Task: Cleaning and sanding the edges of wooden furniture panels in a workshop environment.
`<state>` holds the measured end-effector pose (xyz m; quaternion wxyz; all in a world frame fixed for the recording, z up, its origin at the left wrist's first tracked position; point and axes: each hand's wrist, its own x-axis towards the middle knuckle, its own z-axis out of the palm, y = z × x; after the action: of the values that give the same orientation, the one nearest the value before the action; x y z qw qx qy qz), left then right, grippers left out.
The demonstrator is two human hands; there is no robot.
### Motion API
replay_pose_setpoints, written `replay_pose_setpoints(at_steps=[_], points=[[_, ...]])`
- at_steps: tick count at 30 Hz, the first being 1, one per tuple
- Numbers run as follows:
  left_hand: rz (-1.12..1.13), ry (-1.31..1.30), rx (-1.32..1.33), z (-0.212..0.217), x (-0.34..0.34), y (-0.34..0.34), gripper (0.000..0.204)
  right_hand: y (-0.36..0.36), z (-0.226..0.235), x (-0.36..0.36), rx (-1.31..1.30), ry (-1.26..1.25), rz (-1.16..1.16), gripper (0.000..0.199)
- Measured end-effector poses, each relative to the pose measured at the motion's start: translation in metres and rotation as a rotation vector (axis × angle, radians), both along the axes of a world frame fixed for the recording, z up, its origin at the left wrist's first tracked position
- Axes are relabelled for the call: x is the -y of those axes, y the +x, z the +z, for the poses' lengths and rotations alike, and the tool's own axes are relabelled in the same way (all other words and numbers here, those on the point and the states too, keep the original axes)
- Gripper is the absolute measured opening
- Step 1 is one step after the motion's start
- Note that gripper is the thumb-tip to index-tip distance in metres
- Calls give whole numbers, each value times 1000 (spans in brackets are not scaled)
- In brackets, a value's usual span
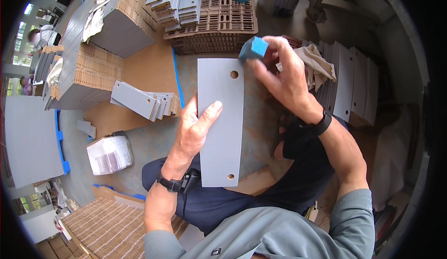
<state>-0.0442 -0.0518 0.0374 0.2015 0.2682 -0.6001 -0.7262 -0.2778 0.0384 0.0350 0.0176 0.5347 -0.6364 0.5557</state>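
Note:
A long grey panel (222,133) with a round hole near each end stands lengthwise before me. My left hand (196,124) grips its left edge, thumb lying on the grey face and the other fingers hidden behind. Up by the panel's far right corner, my right hand (285,75) pinches a small blue block (253,49) between thumb and fingers. The block looks like a sanding block and is slightly blurred. Whether it touches the panel's edge I cannot tell.
Beyond the panel, a brown plastic crate (223,14) bears stacked grey panels (179,0). Tall panel stacks (100,63) stand left, with a few loose panels (144,101) nearer. More panels (344,77) and a cream cloth (314,63) are at right. A white box (111,154) sits at lower left.

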Motion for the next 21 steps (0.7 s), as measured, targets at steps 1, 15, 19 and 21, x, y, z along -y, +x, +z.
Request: replay_pose_setpoints(at_steps=[1, 15, 19, 21], points=[[-21, 5, 12, -1, 1, 1, 40, -5, -2, 3, -31, 41, -63, 38], [45, 12, 26, -12, 2, 8, 38, -10, -2, 3, -570, 126, -52, 51], [35, -40, 49, -9, 15, 12, 33, -34, -9, 17, -642, 84, -224, 37], [84, 9, 9, -7, 18, 8, 33, -22, 16, 11, -450, 259, -140, 41]])
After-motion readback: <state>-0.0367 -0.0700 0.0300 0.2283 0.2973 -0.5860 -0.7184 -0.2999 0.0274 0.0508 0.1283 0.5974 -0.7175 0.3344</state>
